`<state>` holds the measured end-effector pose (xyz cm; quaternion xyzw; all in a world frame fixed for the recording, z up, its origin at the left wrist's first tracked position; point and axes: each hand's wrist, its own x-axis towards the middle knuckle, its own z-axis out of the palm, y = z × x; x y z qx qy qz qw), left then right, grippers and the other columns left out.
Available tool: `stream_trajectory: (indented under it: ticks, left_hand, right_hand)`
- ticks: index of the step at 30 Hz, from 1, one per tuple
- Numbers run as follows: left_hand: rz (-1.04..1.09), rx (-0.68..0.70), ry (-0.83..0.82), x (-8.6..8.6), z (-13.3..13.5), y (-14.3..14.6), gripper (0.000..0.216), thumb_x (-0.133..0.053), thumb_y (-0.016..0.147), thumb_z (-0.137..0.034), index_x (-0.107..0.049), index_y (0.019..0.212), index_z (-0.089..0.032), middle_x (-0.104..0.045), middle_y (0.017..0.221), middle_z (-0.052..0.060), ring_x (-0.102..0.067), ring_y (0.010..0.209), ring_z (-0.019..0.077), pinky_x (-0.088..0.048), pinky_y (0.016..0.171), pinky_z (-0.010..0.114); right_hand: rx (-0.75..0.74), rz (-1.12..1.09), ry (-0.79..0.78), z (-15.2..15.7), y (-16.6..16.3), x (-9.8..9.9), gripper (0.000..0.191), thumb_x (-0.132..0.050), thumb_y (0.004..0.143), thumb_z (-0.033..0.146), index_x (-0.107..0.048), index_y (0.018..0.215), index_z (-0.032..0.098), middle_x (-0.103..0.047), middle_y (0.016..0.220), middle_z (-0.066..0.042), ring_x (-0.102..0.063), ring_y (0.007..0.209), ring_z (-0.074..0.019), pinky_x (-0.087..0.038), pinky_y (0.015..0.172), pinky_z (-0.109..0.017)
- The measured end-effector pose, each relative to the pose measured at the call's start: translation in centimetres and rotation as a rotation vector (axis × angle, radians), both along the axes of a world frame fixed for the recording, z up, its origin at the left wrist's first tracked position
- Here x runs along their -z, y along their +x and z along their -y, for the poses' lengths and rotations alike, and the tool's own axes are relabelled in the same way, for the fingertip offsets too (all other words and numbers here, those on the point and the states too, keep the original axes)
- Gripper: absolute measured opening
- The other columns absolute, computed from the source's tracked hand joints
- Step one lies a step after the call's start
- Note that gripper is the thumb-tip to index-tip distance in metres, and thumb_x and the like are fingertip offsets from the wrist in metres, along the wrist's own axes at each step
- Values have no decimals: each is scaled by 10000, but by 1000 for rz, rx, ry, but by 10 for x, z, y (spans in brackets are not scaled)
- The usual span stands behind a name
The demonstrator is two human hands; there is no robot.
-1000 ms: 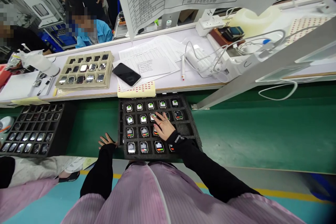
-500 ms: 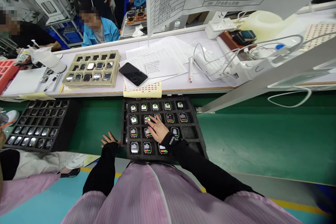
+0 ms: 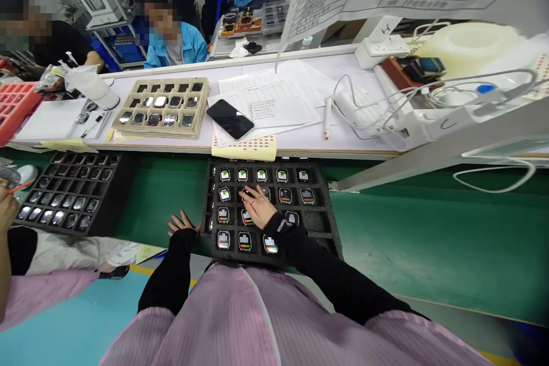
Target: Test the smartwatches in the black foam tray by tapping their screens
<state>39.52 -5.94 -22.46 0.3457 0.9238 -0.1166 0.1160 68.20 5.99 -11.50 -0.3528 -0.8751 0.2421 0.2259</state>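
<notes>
Half a second on, the right hand has stayed over the second row of the black foam tray, fingertips spread flat on a small smartwatch there; this grip is open, clasping nothing. The left hand remains splayed on the green belt just beside the tray's left edge, also open and holding nothing. The tray holds rows of square watch bodies with lit screens, one per pocket. A beige tray on the white tabletop holds more watches; another black tray lies left.
</notes>
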Motion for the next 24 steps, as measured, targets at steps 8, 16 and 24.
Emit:
stream_trajectory:
  ticks: [8, 16, 24]
  left_hand:
    - [-8, -1, -32, -3, 1, 1, 1014, -661, 743, -542, -116, 1536, -222, -45, 1597, 179, -104, 1444, 443, -210, 1106, 648]
    - [2, 3, -54, -6, 2, 3, 1051, -661, 733, -572, -86, 1538, -218, -17, 1596, 186, -75, 1444, 451, -199, 1108, 648]
    - [50, 3, -72, -11, 2, 2, 1067, -626, 729, -644, -80, 1537, -211, -11, 1594, 192, -67, 1441, 460, -183, 1107, 656]
  right_hand:
    - [-122, -18, -8, 4, -37, -7, 478, -245, 1006, 233, -524, 1339, 33, -647, 1204, -168, -367, 1366, -289, -235, 1155, -611]
    - [-165, 36, 8, 2, -50, 2, 493, -254, 997, 231, -489, 1360, -7, -623, 1236, -188, -280, 1410, -293, -233, 1161, -605]
    - [36, -32, -17, -24, -42, 9, 496, -222, 1008, 240, -482, 1400, 80, -579, 1314, -146, -286, 1412, -270, -225, 1173, -595]
